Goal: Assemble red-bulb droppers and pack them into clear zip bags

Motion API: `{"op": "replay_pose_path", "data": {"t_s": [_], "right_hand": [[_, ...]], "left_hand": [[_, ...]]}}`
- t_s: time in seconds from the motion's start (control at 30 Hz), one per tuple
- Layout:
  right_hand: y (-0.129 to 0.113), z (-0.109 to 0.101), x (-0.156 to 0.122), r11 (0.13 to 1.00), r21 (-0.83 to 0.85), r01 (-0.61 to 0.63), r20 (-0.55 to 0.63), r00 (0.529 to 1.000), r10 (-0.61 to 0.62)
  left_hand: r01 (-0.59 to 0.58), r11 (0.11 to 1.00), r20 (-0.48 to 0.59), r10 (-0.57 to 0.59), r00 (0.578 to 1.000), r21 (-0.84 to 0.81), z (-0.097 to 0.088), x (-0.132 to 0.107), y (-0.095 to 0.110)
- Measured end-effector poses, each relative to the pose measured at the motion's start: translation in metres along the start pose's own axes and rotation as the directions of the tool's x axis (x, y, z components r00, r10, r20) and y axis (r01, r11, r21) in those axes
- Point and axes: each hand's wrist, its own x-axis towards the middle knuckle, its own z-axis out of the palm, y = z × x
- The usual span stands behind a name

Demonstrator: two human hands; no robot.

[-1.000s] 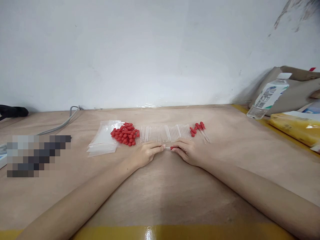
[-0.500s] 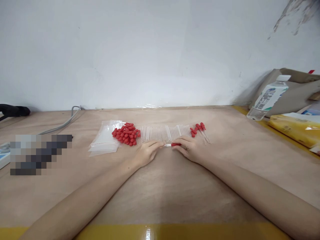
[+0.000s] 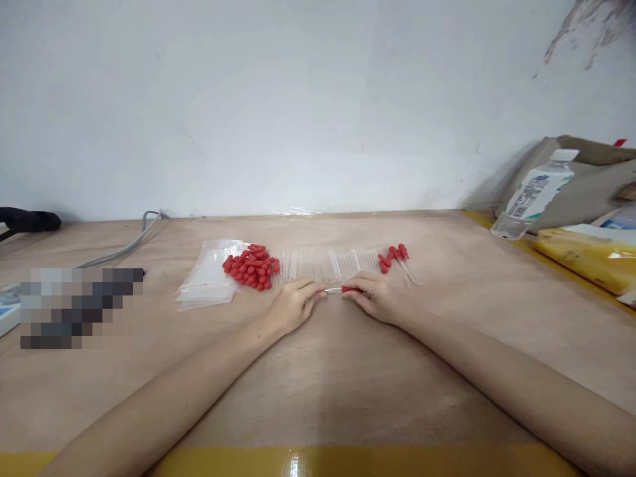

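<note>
My left hand [image 3: 293,305] pinches the clear tube end of a small dropper [image 3: 342,289], and my right hand [image 3: 376,298] pinches its red rubber bulb. Both hands rest on the wooden table [image 3: 328,391]. Just behind them lies a row of clear tubes [image 3: 325,265]. A heap of loose red bulbs [image 3: 251,266] sits to the left of the row. Several finished droppers with red bulbs [image 3: 395,258] lie to its right.
A stack of clear plastic bags [image 3: 211,278] lies left of the bulbs. A grey cable [image 3: 126,245] runs along the back left. At the right stand a water bottle [image 3: 534,192], a cardboard box [image 3: 586,179] and a yellow packet [image 3: 586,255]. Yellow tape [image 3: 318,462] marks the near edge.
The hands have stayed together at the same spot. The red bulb now shows more clearly between them, seated on the tube end.
</note>
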Motion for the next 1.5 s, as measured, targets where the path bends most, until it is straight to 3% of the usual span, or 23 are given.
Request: {"op": "replay_pose_path", "data": {"t_s": [0.13, 0.67, 0.8, 0.93, 1.1, 1.3, 1.37, 1.5], "right_hand": [[-0.001, 0.001, 0.0, 0.997, -0.036, 0.071, 0.026, 0.997, -0.07], [-0.009, 0.004, 0.005, 1.0, 0.022, 0.015, 0.146, 0.989, -0.018], [-0.008, 0.004, 0.007, 0.995, 0.1, -0.029, 0.164, 0.986, 0.012], [-0.007, 0.002, 0.008, 0.957, 0.222, -0.185, 0.141, 0.978, 0.156], [-0.002, -0.01, 0.012, 0.775, 0.478, -0.414, 0.091, 0.901, 0.424], [0.028, -0.048, 0.022, 0.55, 0.679, -0.486, 0.05, 0.778, 0.626], [0.045, -0.064, 0.025, 0.537, 0.682, -0.496, -0.018, 0.723, 0.69], [0.083, -0.092, 0.027, 0.641, 0.455, -0.618, -0.146, 0.659, 0.738]], "left_hand": [[-0.057, 0.998, 0.007, 0.057, 0.998, 0.004, 0.001, -0.001, -0.001], [-0.079, 0.996, 0.048, 0.078, 0.996, 0.028, 0.003, -0.003, 0.002], [-0.063, 0.998, 0.055, 0.062, 0.997, 0.012, 0.002, -0.002, 0.002], [0.034, 0.998, 0.038, -0.032, 0.999, -0.05, -0.002, 0.0, 0.005], [0.138, 0.989, 0.051, -0.136, 0.989, -0.047, -0.009, 0.001, 0.004], [0.173, 0.985, -0.011, -0.172, 0.985, 0.02, -0.01, 0.003, -0.002], [0.158, 0.987, -0.003, -0.158, 0.987, 0.021, -0.009, 0.002, -0.002], [0.134, 0.991, 0.016, -0.135, 0.991, 0.015, -0.008, 0.002, -0.002]]}}
